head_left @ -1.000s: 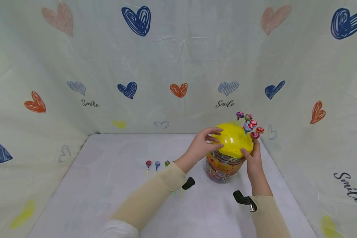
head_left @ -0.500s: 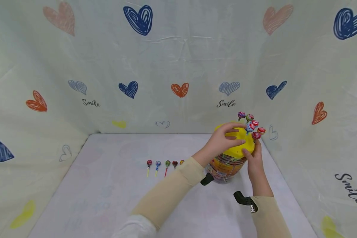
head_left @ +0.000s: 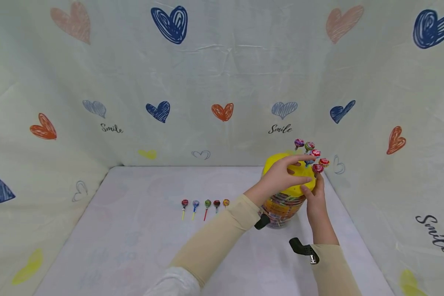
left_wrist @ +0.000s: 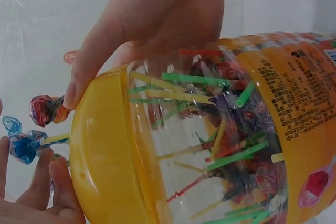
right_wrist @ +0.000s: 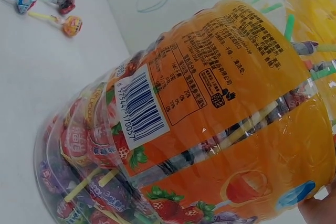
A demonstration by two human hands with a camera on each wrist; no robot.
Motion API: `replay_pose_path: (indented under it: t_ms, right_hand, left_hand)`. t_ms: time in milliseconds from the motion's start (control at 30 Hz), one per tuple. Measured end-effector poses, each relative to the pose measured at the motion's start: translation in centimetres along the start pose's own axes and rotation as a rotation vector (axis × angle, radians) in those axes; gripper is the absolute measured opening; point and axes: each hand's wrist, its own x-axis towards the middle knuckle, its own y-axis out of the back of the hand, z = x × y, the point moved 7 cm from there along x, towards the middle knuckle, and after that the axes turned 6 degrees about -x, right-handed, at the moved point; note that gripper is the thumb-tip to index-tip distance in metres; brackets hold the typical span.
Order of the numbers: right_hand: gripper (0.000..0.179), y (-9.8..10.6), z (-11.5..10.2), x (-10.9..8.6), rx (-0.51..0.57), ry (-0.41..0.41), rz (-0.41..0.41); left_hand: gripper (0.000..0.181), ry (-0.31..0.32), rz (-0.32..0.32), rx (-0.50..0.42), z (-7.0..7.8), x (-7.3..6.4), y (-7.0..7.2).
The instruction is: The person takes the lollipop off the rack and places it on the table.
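A clear plastic candy jar (head_left: 281, 207) packed with lollipops stands tilted at the right of the table. Several wrapped lollipops (head_left: 317, 168) stick out of its yellow domed lid (head_left: 274, 159). My right hand (head_left: 315, 201) grips the jar's top from the right, its thumb on the lid's edge. Over the lid reaches my left hand (head_left: 281, 176), its index finger at the standing lollipops and its thumb well apart from it. In the left wrist view, its fingertips (left_wrist: 42, 182) lie beside a blue lollipop (left_wrist: 25, 148); whether they touch it I cannot tell.
Left of the jar a row of several lollipops (head_left: 207, 203) lies on the white table (head_left: 144, 230), partly hidden by my left sleeve (head_left: 214, 242). A white curtain (head_left: 229, 74) printed with hearts hangs behind and at both sides.
My left hand has moved right across the lid, from its left side to the standing lollipops. The right hand and the jar have stayed in place.
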Motion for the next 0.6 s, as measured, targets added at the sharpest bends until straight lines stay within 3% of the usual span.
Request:
replay_pose_path:
  t_ms: [300,467,600]
  right_hand:
    - [0.075,-0.1,0.1,0.1,-0.011,-0.013,0.010]
    - [0.076,0.0,0.1,0.1,-0.019,-0.024,0.007]
    - [0.079,0.0,0.2,0.0,-0.031,-0.034,0.001]
  left_hand:
    - [0.049,-0.009,0.017,0.022,0.2,0.1,0.1]
    - [0.051,-0.012,0.073,-0.037,0.3,0.0,0.3]
    - [0.050,-0.052,0.139,-0.105,0.6,-0.6,1.2]
